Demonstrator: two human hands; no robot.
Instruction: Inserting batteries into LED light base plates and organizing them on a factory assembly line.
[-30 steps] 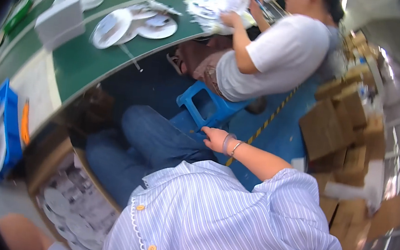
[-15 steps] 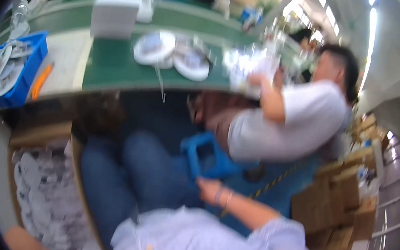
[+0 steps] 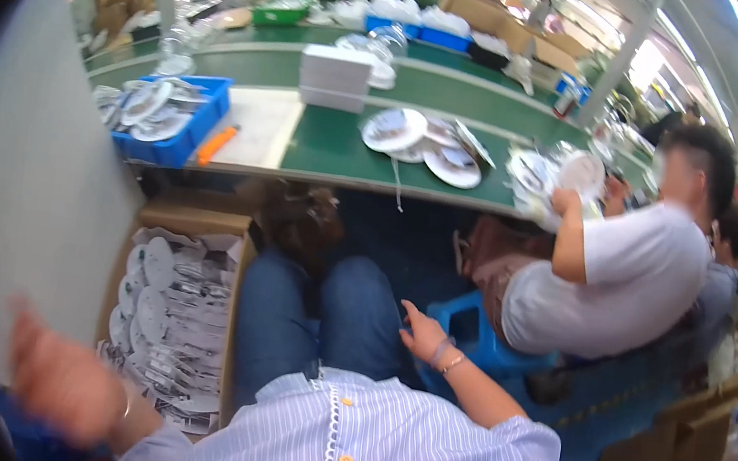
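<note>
My right hand (image 3: pixel 425 335) hangs beside my right thigh, close to a blue plastic stool (image 3: pixel 486 335). Its fingers are apart and hold nothing. At the lower left my left hand (image 3: pixel 65 378) is raised and smeared by motion, so its fingers cannot be made out. It is nearest to a cardboard box (image 3: pixel 181 220) standing by my left leg. Inside that box lie rows of white round discs (image 3: pixel 158 263) with thin wrapped parts attached. On the green table ahead are several more white discs (image 3: pixel 394 130), with a cord hanging over the edge.
A blue bin (image 3: pixel 181 138) of discs and an orange cutter (image 3: pixel 218 145) sit at the table's left. A white box (image 3: pixel 334 76) stands behind the discs. A co-worker (image 3: pixel 629 260) sits at my right, handling a disc. Cartons (image 3: pixel 681 448) stand at lower right.
The view has swung left and sharpened. My left hand has risen further into view at the lower left. My right hand is still beside my thigh, its fingers now plainly apart.
</note>
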